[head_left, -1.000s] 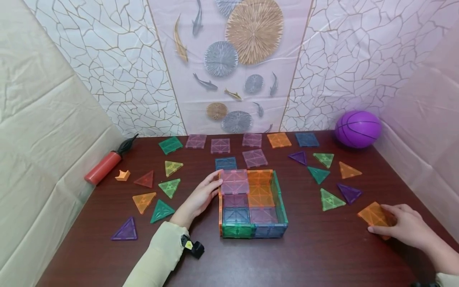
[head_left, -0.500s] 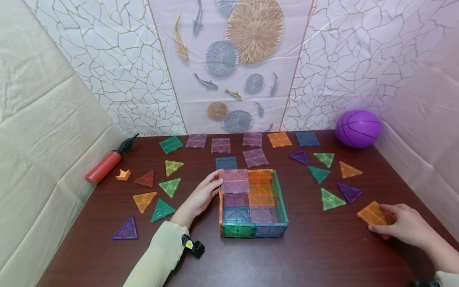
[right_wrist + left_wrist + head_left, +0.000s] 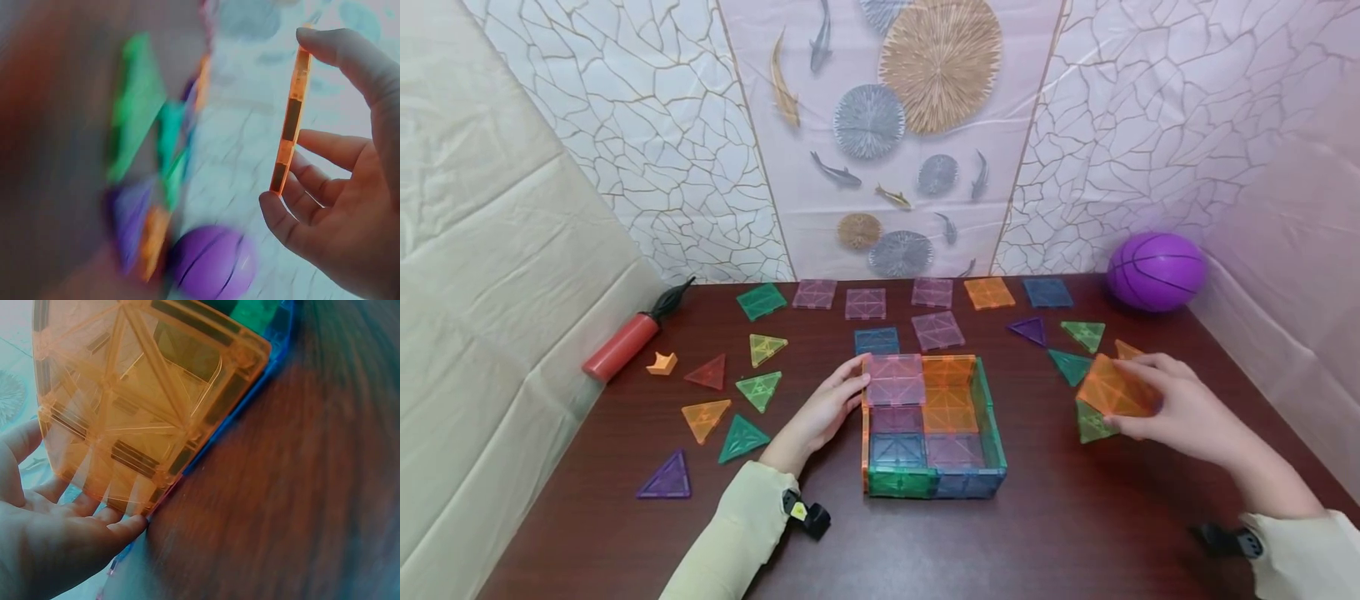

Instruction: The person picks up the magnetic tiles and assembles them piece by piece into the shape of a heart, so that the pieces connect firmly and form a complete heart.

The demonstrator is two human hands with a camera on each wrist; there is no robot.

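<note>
Standing on the table is an open-topped box of translucent magnetic tiles (image 3: 970, 482), with green, blue and orange walls and a pink tile (image 3: 895, 380) at its back left corner. My left hand (image 3: 826, 410) holds that corner; in the left wrist view its fingertips (image 3: 128, 526) touch the orange side wall (image 3: 106, 394). My right hand (image 3: 1183, 408) pinches an orange square magnetic tile (image 3: 1112, 387) above the right-hand triangles. The right wrist view shows that tile (image 3: 290, 119) edge-on, thumb at one end and fingers along the other side. It partly hides a light green triangle (image 3: 1092, 425).
Triangle tiles lie on both sides, including a purple one (image 3: 667, 477) at left. Several square tiles, one of them blue (image 3: 1048, 292), line the back. A purple ball (image 3: 1157, 272) sits back right, a red hand pump (image 3: 622, 346) and small orange crown piece (image 3: 662, 363) left.
My right hand has lifted the orange square tile and carried it left and away from me, over the triangles. My left hand stays at the box's corner.
</note>
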